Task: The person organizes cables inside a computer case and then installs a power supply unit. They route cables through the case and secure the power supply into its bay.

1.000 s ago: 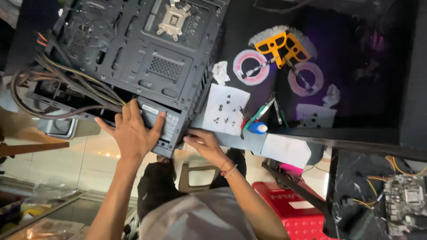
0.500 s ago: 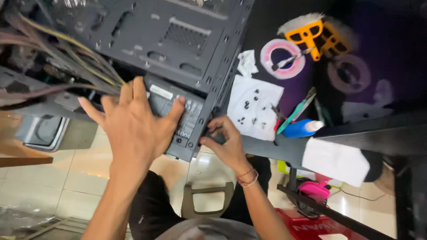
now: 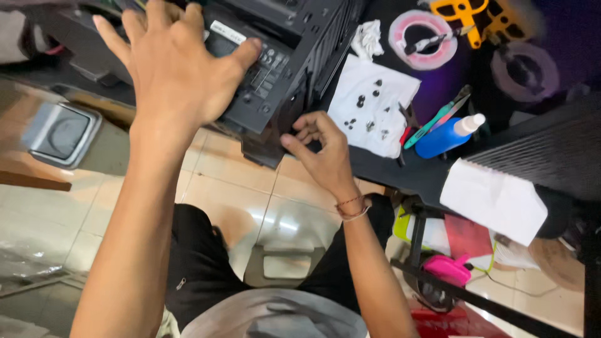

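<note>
A black computer case (image 3: pixel 282 69) overhangs the near edge of a dark workbench (image 3: pixel 400 169). My left hand (image 3: pixel 172 62) lies flat on the case's near panel, fingers spread, thumb on a block of ports. My right hand (image 3: pixel 322 153) pinches the lower corner of the case with curled fingers. A white sheet of paper (image 3: pixel 372 103) with several small dark screws on it lies just right of the case.
A blue bottle with a white cap (image 3: pixel 441 138), a teal-handled tool (image 3: pixel 438 119), a pink tape roll (image 3: pixel 426 37), an orange-yellow part (image 3: pixel 472 15) and a white cloth (image 3: pixel 494 200) lie on the bench. Below: tiled floor, a grey bin lid (image 3: pixel 59 134), a stool (image 3: pixel 282 266).
The view has closed in and tilted down toward the case's near corner. My left hand slid up the panel; my right hand stays at the corner.
</note>
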